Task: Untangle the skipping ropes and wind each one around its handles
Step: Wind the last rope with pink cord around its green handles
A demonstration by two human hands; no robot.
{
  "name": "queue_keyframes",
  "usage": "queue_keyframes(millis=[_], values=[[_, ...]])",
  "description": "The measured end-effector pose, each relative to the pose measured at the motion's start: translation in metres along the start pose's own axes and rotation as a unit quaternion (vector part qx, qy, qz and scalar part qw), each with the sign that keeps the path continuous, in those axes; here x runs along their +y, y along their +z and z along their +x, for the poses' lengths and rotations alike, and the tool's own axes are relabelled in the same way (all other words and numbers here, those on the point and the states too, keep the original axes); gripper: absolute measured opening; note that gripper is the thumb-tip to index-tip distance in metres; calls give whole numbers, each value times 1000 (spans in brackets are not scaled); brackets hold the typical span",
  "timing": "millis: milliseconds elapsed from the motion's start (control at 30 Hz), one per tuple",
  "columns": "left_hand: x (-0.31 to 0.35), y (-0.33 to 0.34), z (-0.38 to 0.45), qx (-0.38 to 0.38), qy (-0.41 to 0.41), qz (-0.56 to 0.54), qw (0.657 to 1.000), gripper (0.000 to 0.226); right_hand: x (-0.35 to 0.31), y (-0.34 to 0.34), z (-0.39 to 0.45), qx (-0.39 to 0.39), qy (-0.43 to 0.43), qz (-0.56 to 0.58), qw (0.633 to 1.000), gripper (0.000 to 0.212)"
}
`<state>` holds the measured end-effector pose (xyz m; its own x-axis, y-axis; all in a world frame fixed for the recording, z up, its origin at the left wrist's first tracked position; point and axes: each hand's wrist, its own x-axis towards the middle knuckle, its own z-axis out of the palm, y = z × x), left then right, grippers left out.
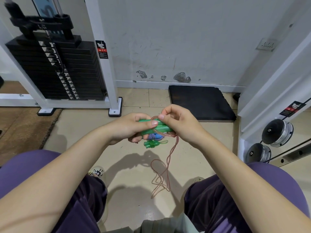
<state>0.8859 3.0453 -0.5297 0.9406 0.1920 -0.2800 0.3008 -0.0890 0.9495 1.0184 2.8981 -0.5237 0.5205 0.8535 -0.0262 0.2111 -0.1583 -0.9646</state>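
Observation:
My left hand (130, 127) grips two green handles (155, 126) held side by side, thumb pressed on top. My right hand (180, 122) pinches the clear pinkish rope (168, 163) just above the handles, where a loop of it crosses them. The rest of that rope hangs down to the tiled floor and lies there in loose loops between my knees. On the floor below my hands lies a second, green skipping rope (151, 144) with its handles together, and next to it a blue-and-white braided rope bundle (155, 136), partly hidden by my left hand.
A white weight machine with a black plate stack (57, 69) stands at the left. A black mat (201, 102) lies by the wall ahead. Another white frame with round weight plates (276, 132) is at the right. My shoe (96, 172) rests on the floor.

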Motion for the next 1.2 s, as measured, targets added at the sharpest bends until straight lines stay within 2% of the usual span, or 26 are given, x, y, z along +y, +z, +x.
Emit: queue_keyframes(millis=[100, 200, 300, 367, 467, 567, 633, 767, 867, 967, 1033, 1133, 1200], values=[[1, 5, -1, -30, -3, 15, 999, 39, 0, 1, 0, 45, -17, 1, 999, 12], [1, 9, -1, -29, 3, 17, 999, 38, 0, 1, 0, 58, -23, -6, 998, 15], [0, 8, -1, -30, 12, 25, 999, 40, 0, -2, 1, 15, 0, 4, 1000, 16], [0, 7, -4, -32, 17, 31, 999, 32, -1, -7, 1, -19, 26, 23, 999, 14], [0, 6, -5, -33, 47, 10, 998, 27, -2, -13, 2, -54, 49, 97, 993, 17], [-1, 4, -2, -8, 77, -31, 996, 36, 0, -14, 3, -82, 73, 181, 977, 35], [-1, 2, 0, 14, 89, -68, 994, 41, 2, -12, 2, -108, 89, 214, 967, 37], [4, -2, 1, 89, 112, -101, 985, 23, 9, -2, 1, -106, 83, 152, 979, 39], [4, -11, 3, 167, 113, -47, 978, 22, 12, 5, 0, -99, 57, 45, 992, 14], [0, -18, 7, 274, 89, 53, 956, 19, 7, 10, -5, -119, 52, -28, 991, 19], [-2, -21, 10, 319, 66, 126, 937, 19, 2, 14, -9, -127, 38, -69, 989, 19], [-5, -25, 14, 325, 31, 244, 913, 22, -3, 17, -9, -105, -21, -129, 986, 18], [-8, -25, 14, 287, 7, 314, 905, 24, -5, 11, -6, -58, -64, -145, 986, 19]])
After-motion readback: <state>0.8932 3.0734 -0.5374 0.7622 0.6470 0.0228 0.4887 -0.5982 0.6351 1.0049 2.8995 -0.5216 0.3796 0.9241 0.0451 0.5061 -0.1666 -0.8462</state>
